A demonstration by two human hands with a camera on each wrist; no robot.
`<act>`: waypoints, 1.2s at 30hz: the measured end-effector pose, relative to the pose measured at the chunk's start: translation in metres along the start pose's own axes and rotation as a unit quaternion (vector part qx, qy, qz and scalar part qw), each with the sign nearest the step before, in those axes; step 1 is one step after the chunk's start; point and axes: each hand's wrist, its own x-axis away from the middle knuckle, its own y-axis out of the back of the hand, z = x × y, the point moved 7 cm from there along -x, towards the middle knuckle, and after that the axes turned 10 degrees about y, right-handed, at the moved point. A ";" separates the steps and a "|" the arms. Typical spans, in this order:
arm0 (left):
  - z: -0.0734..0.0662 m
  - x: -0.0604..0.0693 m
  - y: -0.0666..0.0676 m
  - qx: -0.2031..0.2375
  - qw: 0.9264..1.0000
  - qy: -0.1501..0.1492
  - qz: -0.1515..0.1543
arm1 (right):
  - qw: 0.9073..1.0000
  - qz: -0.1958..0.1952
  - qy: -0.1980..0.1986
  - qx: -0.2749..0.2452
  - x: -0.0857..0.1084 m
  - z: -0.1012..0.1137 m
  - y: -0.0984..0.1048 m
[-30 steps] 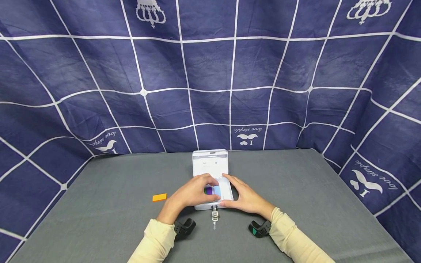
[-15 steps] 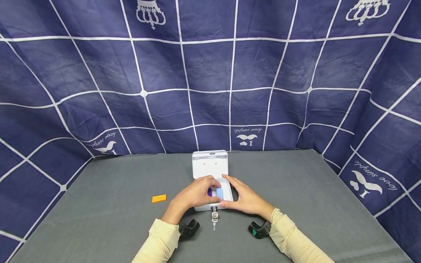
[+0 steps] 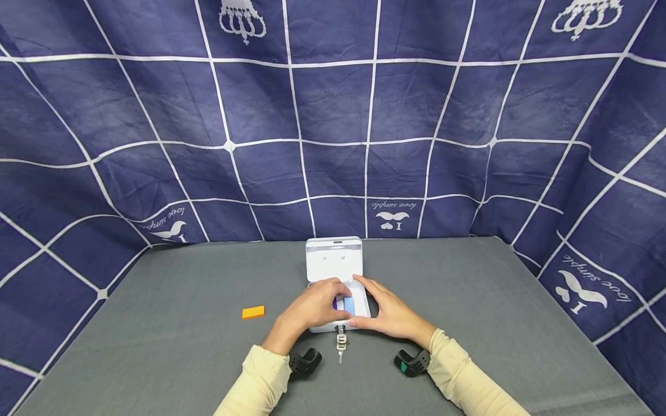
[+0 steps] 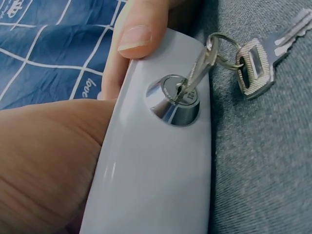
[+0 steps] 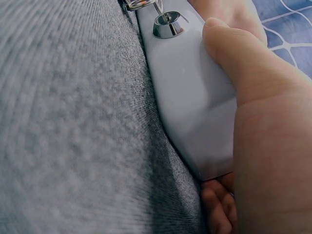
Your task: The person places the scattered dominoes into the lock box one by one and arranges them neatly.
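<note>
A white cash box stands with its lid raised, a lock and keys on its front. My left hand reaches over the box and pinches a light blue block inside it, between thumb and fingers. Part of a purple piece shows under that hand. My right hand holds the box's right side, its thumb on the front rim and its fingers spread along the side. In the left wrist view a key sits in the lock. The right wrist view shows the right fingers against the box's end.
An orange rectangular block lies on the grey tabletop, left of the box. Spare keys hang by a ring from the key in the lock, in front of the box. Behind the table hangs a blue curtain with white lines.
My left hand has shifted slightly right with the light blue block, and now covers more of the purple piece; a green one is hidden. My right hand keeps its place on the box.
</note>
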 end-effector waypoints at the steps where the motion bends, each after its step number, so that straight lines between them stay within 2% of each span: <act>1: 0.000 0.000 0.000 0.000 1.000 0.001 -0.002 | 1.000 0.000 -0.001 0.000 0.000 0.000 0.000; 8: -0.001 -0.001 -0.001 0.001 1.000 0.022 -0.011 | 1.000 -0.001 -0.001 -0.001 0.000 0.001 0.002; 19: 0.002 -0.004 -0.002 -0.007 0.996 0.090 -0.024 | 1.000 -0.001 0.002 0.004 0.000 0.002 0.002; 27: 0.004 -0.001 -0.006 -0.007 0.996 0.090 -0.024 | 1.000 0.010 -0.010 -0.005 0.001 0.002 -0.001; 36: 0.005 -0.004 -0.004 -0.007 0.995 0.097 -0.025 | 1.000 0.002 -0.008 -0.003 0.000 0.000 0.002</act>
